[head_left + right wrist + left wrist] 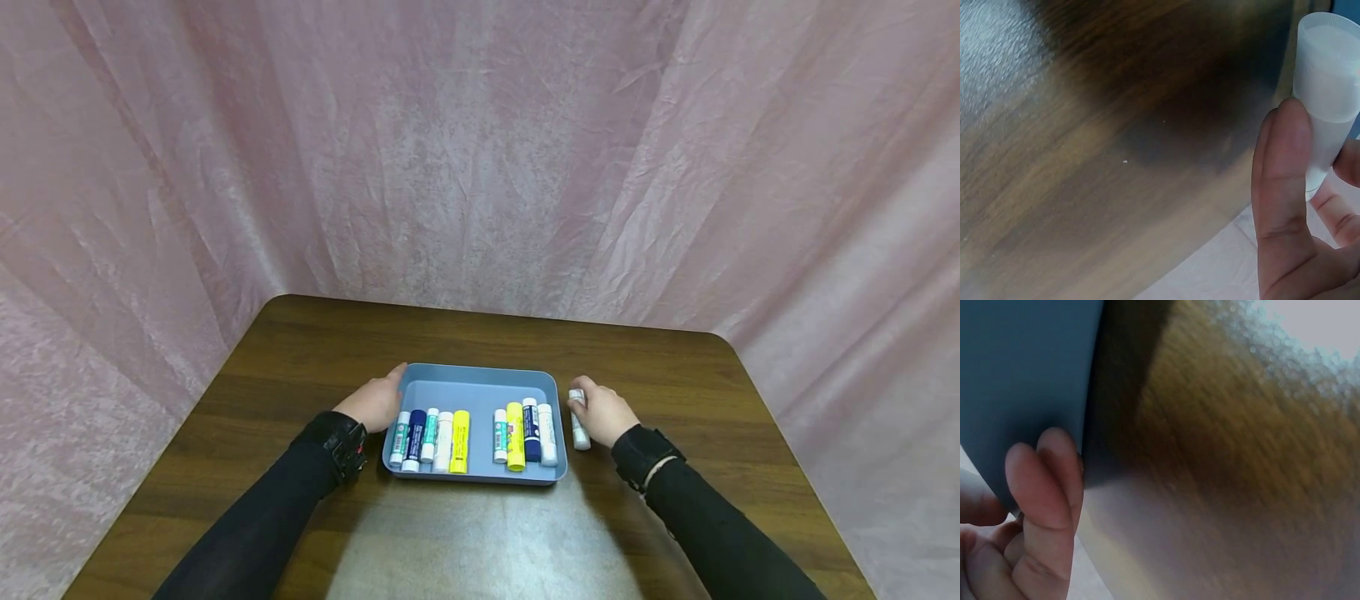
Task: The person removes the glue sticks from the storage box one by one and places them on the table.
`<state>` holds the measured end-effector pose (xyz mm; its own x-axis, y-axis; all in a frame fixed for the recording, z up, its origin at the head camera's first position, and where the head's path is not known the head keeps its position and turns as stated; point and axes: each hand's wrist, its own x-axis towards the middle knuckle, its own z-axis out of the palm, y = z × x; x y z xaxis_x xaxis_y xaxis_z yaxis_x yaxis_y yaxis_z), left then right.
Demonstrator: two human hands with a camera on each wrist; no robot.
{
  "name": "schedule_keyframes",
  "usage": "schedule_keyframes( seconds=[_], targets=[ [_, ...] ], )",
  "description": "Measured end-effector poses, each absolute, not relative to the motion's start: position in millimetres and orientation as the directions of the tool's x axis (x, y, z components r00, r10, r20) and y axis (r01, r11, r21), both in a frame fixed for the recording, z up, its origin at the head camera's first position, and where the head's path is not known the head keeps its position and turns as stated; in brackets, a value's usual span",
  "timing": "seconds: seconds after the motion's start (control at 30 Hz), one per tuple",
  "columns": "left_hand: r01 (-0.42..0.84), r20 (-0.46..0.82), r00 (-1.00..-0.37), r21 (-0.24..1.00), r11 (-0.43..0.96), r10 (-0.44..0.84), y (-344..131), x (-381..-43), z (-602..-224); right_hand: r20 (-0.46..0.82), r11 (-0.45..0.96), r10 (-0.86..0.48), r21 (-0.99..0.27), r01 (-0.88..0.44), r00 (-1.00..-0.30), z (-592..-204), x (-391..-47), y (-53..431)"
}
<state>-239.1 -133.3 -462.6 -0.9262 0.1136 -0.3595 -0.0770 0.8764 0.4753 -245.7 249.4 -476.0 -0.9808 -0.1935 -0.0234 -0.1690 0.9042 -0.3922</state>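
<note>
A blue-grey tray (pixel 480 385) lies on the wooden table with two groups of glue sticks in it. My left hand (pixel 377 403) grips the tray's left rim; in the left wrist view its fingers (pixel 1041 494) bend against the tray's underside or wall. Just outside the tray's right side, my right hand (pixel 604 412) holds a white glue stick (pixel 580 433) between thumb and fingers. The right wrist view shows this glue stick (pixel 1325 81) with its translucent cap toward the camera. Any print on it is hidden.
Green-and-white, dark blue, white and yellow glue sticks stand out: a yellow one (pixel 459 442) ends the left group, and a white one (pixel 547 437) ends the right group. Pink cloth (pixel 480 167) hangs behind the table (pixel 480 542).
</note>
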Motion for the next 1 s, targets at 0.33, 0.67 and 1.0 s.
schedule_keyframes(
  seconds=[0.33,0.67,1.0],
  targets=[
    [-0.060,-0.351,-0.928,0.466,0.883,0.123,-133.8,-238.7,-462.1,-0.048,0.922,-0.199,-0.348,-0.170,-0.979,-480.5,-245.9,246.1],
    [-0.037,-0.344,-0.928,0.469,0.882,0.144,-134.7,-240.6,-465.5,-0.055,0.935,-0.185,-0.318,-0.158,-0.981,-480.0,-244.4,242.1],
    [-0.025,-0.338,-0.929,0.462,0.887,0.149,-135.6,-241.1,-464.3,-0.086,0.943,-0.177,-0.299,-0.144,-0.981,-483.0,-246.7,241.4]
  ],
)
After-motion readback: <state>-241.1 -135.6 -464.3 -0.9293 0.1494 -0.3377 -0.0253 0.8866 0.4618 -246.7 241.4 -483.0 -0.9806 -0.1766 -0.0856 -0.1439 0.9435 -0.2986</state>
